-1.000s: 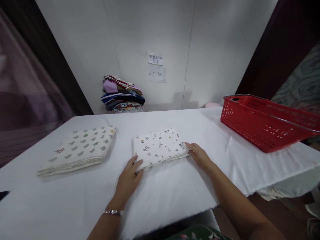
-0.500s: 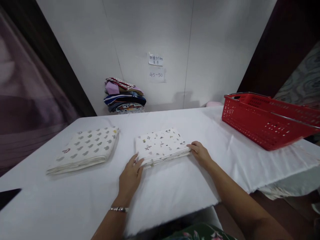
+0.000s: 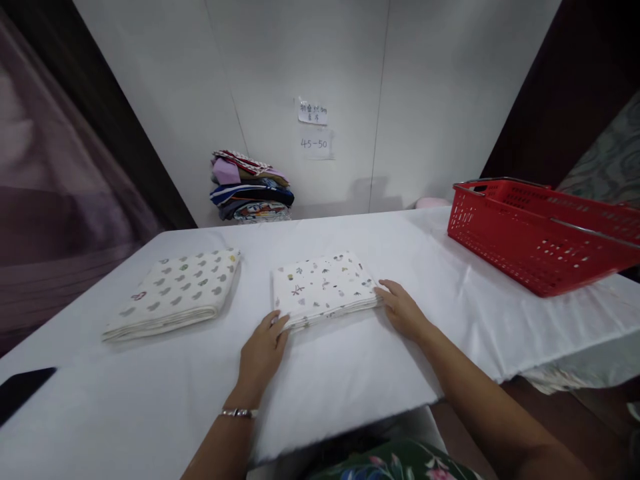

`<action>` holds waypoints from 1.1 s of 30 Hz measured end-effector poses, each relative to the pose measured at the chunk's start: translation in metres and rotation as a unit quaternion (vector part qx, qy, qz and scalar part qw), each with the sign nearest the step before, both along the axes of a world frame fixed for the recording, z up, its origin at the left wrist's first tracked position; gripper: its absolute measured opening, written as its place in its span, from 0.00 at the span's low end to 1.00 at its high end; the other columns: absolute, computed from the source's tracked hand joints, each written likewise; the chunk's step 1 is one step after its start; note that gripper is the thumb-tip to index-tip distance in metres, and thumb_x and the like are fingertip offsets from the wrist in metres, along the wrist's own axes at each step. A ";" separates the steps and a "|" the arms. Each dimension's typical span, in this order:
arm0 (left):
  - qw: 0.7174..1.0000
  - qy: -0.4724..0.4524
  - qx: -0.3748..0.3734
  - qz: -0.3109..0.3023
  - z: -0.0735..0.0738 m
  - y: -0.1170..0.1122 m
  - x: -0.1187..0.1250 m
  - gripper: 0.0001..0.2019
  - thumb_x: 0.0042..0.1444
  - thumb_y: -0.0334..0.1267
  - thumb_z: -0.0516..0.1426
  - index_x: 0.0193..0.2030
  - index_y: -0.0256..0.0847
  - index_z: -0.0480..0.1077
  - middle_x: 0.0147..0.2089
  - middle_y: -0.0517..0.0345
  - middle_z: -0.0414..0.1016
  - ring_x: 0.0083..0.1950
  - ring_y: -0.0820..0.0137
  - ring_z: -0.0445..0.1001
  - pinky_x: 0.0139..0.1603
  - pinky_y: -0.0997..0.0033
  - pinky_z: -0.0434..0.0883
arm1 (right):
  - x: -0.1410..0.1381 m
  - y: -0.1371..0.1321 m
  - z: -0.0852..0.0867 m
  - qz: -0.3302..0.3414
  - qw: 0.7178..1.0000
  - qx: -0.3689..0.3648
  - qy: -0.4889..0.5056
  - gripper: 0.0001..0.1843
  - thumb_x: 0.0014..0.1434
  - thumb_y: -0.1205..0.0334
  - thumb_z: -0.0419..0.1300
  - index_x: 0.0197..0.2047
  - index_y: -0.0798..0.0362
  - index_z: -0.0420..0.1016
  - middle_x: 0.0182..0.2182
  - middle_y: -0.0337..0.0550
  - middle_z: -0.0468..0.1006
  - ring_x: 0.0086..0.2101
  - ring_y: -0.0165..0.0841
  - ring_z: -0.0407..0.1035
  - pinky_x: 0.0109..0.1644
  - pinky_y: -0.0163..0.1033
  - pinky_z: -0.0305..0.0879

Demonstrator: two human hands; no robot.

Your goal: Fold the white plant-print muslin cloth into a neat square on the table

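A folded white cloth (image 3: 325,283) with small scattered prints lies flat on the white-covered table in front of me. My left hand (image 3: 263,350) grips its near left corner between thumb and fingers. At the near right corner, my right hand (image 3: 403,308) has its fingers closed around the layered edge. Part of each corner is hidden by the fingers. To the left lies a second folded cloth (image 3: 180,287), white with rows of grey prints, touched by neither hand.
A red plastic basket (image 3: 520,247) with metal handles stands at the right of the table (image 3: 210,407). Folded coloured fabrics (image 3: 250,190) are piled at the back by the wall. A dark flat object (image 3: 25,390) lies at the left edge. Two paper notes (image 3: 315,127) hang on the wall.
The view has shifted slightly. Both hands stay at the near corners of the printed cloth, the right hand's fingers a little differently placed. The cloth looks nearly unchanged.
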State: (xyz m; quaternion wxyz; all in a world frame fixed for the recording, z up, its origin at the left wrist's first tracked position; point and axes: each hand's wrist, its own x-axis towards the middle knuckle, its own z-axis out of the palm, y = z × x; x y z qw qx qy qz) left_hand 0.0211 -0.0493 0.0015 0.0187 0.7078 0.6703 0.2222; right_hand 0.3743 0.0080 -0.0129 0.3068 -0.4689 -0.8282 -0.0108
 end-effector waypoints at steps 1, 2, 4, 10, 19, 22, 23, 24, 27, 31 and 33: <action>1.000 0.003 0.005 -0.002 -0.001 0.000 0.000 0.16 0.58 0.41 0.48 0.50 0.50 0.70 0.58 0.59 0.66 0.51 0.67 0.71 0.47 0.67 0.71 | 0.000 -0.001 0.000 0.017 1.000 0.006 -0.004 0.31 0.51 0.76 0.50 0.59 0.49 0.63 0.58 0.48 0.62 0.58 0.41 0.54 0.58 0.51 0.59; 1.000 0.011 0.016 -0.007 -0.001 -0.001 0.000 0.16 0.58 0.41 0.48 0.50 0.48 0.70 0.58 0.57 0.66 0.53 0.65 0.69 0.50 0.65 0.70 | 0.000 -0.002 0.000 0.033 0.999 0.008 -0.008 0.31 0.52 0.76 0.51 0.59 0.50 0.61 0.58 0.49 0.62 0.59 0.41 0.53 0.59 0.51 0.58; 0.998 0.035 0.053 -0.021 -0.002 -0.001 0.001 0.17 0.57 0.42 0.50 0.52 0.46 0.68 0.60 0.52 0.63 0.59 0.60 0.64 0.55 0.60 0.66 | 0.001 -0.001 -0.002 0.058 0.998 0.009 -0.016 0.30 0.52 0.75 0.51 0.60 0.52 0.61 0.58 0.50 0.63 0.58 0.40 0.55 0.58 0.50 0.58; 0.987 0.090 0.084 -0.104 -0.004 0.002 0.005 0.20 0.55 0.38 0.52 0.56 0.49 0.64 0.63 0.52 0.59 0.63 0.57 0.57 0.58 0.53 0.58 | 0.002 0.012 -0.008 0.044 0.996 0.016 -0.082 0.25 0.56 0.73 0.49 0.57 0.51 0.64 0.56 0.49 0.67 0.56 0.42 0.59 0.53 0.51 0.62; 0.985 0.120 0.065 -0.109 -0.002 0.005 0.011 0.26 0.51 0.26 0.47 0.57 0.46 0.63 0.56 0.53 0.68 0.58 0.62 0.63 0.59 0.53 0.56 | 0.002 0.019 -0.006 0.053 0.983 0.051 -0.168 0.25 0.55 0.77 0.48 0.55 0.55 0.66 0.54 0.50 0.69 0.55 0.43 0.59 0.51 0.49 0.60; 0.982 0.138 0.061 -0.114 0.004 0.003 0.015 0.27 0.51 0.25 0.47 0.59 0.45 0.61 0.58 0.52 0.66 0.60 0.63 0.62 0.61 0.53 0.54 | 0.004 0.022 -0.001 0.073 0.979 0.064 -0.177 0.25 0.55 0.76 0.49 0.55 0.55 0.65 0.53 0.51 0.69 0.53 0.42 0.60 0.51 0.49 0.59; 0.981 0.146 0.058 -0.116 0.006 0.002 0.015 0.27 0.51 0.25 0.47 0.59 0.44 0.60 0.59 0.52 0.65 0.60 0.63 0.61 0.61 0.53 0.53 | 0.004 0.023 0.002 0.081 0.978 0.069 -0.179 0.24 0.55 0.76 0.49 0.55 0.56 0.65 0.53 0.51 0.70 0.53 0.42 0.61 0.50 0.48 0.59; 0.980 0.154 0.054 -0.117 0.009 0.002 0.016 0.27 0.51 0.24 0.47 0.59 0.43 0.60 0.59 0.52 0.65 0.60 0.63 0.61 0.61 0.53 0.52 | 0.004 0.023 0.004 0.088 0.977 0.073 -0.181 0.24 0.54 0.76 0.50 0.54 0.56 0.66 0.52 0.51 0.70 0.52 0.42 0.61 0.50 0.48 0.58; 0.977 0.176 0.039 -0.117 0.013 0.002 0.017 0.28 0.50 0.22 0.46 0.58 0.43 0.62 0.57 0.52 0.67 0.58 0.64 0.63 0.61 0.53 0.52 | 0.002 0.023 0.009 0.100 0.974 0.081 -0.186 0.23 0.54 0.76 0.50 0.53 0.55 0.67 0.50 0.51 0.71 0.51 0.42 0.61 0.49 0.47 0.58; 0.972 0.196 0.043 -0.121 0.013 0.003 0.016 0.30 0.50 0.19 0.43 0.59 0.44 0.61 0.57 0.52 0.67 0.57 0.64 0.63 0.61 0.52 0.52 | 0.003 0.022 0.010 0.104 0.971 0.096 -0.195 0.22 0.56 0.74 0.49 0.53 0.55 0.66 0.51 0.51 0.70 0.53 0.42 0.59 0.51 0.48 0.56; 0.970 0.205 0.044 -0.121 0.013 0.004 0.016 0.31 0.50 0.18 0.43 0.60 0.44 0.59 0.57 0.52 0.66 0.57 0.64 0.63 0.61 0.53 0.52 | 0.003 0.023 0.010 0.105 0.967 0.109 -0.203 0.21 0.58 0.73 0.49 0.54 0.55 0.65 0.52 0.52 0.69 0.55 0.43 0.57 0.52 0.49 0.55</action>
